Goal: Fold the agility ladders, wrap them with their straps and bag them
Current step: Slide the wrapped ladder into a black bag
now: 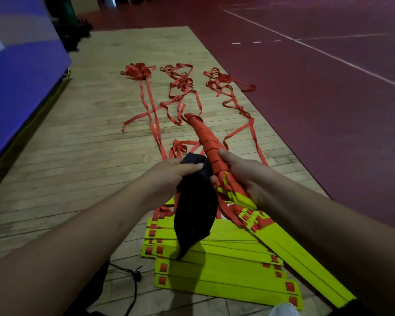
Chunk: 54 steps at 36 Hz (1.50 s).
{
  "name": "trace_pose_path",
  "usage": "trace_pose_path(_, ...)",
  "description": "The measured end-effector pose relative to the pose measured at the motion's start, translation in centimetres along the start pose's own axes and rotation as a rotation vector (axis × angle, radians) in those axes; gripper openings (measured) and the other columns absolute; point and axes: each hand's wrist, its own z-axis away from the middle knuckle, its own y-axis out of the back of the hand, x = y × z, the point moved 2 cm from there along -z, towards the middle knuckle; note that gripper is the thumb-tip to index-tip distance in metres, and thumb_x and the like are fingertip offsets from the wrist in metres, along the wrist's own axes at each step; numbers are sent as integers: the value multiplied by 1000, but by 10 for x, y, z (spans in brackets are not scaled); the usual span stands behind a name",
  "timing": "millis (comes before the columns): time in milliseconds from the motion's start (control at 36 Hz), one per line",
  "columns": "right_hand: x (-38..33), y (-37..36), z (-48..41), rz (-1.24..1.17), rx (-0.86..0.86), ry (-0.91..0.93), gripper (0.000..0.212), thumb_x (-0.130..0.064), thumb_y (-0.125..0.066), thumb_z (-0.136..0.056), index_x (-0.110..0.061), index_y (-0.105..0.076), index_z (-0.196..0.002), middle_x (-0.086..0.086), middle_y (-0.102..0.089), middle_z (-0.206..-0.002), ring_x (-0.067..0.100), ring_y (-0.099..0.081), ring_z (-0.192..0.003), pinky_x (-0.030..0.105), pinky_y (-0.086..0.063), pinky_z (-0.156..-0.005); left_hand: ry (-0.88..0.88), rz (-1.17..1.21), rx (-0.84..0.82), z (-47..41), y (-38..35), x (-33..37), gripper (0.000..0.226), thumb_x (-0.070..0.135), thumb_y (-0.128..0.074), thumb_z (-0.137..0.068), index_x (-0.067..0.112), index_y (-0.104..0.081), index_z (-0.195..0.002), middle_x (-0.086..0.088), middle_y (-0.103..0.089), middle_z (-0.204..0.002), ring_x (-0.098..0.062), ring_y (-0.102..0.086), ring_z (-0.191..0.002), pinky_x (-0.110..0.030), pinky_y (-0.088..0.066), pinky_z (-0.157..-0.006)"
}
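Observation:
My right hand grips a bundle of yellow rungs wrapped tightly in red strap, its far end pointing away and up. My left hand holds the bunched top of a black bag that hangs down right beside the bundle's near end. Below my hands, stacks of yellow ladder rungs lie on the wooden floor, another stack angled to the right. Long red straps trail from them in loose tangles farther away.
A black drawstring cord lies on the floor at the lower left. A blue mat wall borders the left side. Dark red court flooring with white lines runs along the right. A white shoe tip shows at the bottom.

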Motion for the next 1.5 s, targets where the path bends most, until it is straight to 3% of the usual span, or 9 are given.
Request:
trace_pose_path(139,-8,1,4,-52,-7,10,27,-39,-51,-104,-12,-45,-103,10,-56,-44,15,-55,-31,22,-46,-31,61,-258,306,-12,29,-2,26,30,-67,-94,5,-70,-101,-17,-75,-102,-33,-72,-95,-40,-55,-83)
trace_pose_path(250,-12,4,6,-83,-14,6,29,-40,-49,-104,-12,-45,-111,11,-56,-44,15,-55,-31,22,-46,-31,126,-1072,284,-7,53,0,63,68,-55,-89,6,-63,-97,-8,-68,-88,-23,-65,-76,-30,-45,-64)
trace_pose_path(306,-14,5,6,-102,-19,5,34,-40,-49,-105,-12,-43,-121,11,-57,-44,16,-55,-31,22,-46,-31,41,-1269,391,-5,58,0,73,71,-54,-86,9,-50,-123,-12,-56,-117,-24,-59,-102,-35,-49,-80)
trace_pose_path(444,-17,6,8,-171,-23,-25,46,-41,-51,-104,-8,-43,-135,12,-59,-46,16,-56,-31,23,-47,-32,-436,-852,307,12,32,27,66,74,-48,-77,24,-52,-120,1,-52,-121,-9,-56,-109,-26,-47,-91)
trace_pose_path(528,-17,5,9,-177,-25,-32,47,-40,-52,-103,-6,-45,-135,11,-59,-47,15,-56,-31,22,-47,-32,-369,-813,-3,19,15,24,29,49,-66,-86,27,-62,-105,9,-66,-97,2,-63,-84,-11,-47,-68)
trace_pose_path(639,-17,3,11,-159,-42,-39,46,-40,-51,-104,-5,-44,-133,11,-58,-47,16,-56,-31,23,-46,-31,-438,-990,34,15,22,15,20,8,-65,-91,22,-74,-102,7,-69,-89,-3,-63,-82,-24,-49,-73)
trace_pose_path(861,-18,9,16,-32,-36,-17,46,-38,-50,-105,-11,-40,-140,11,-57,-48,16,-55,-33,22,-45,-32,-332,-554,-44,21,45,26,22,-3,-60,-93,16,-70,-91,-9,-72,-94,-21,-69,-97,-35,-51,-94)
trace_pose_path(1139,-16,3,16,25,-28,-32,38,-36,-50,-105,-9,-41,-129,13,-57,-49,17,-56,-33,23,-47,-32,-71,197,-22,25,28,26,26,-4,-36,-94,7,-58,-85,-11,-61,-79,-20,-62,-75,-30,-52,-65)
trace_pose_path(1500,-18,4,27,346,120,177,57,-43,-61,-98,10,-53,-117,28,-74,-87,22,-67,-45,28,-51,-40,-48,-408,181,24,38,24,16,24,-67,-92,9,-76,-92,-8,-75,-77,-20,-73,-68,-25,-52,-54)
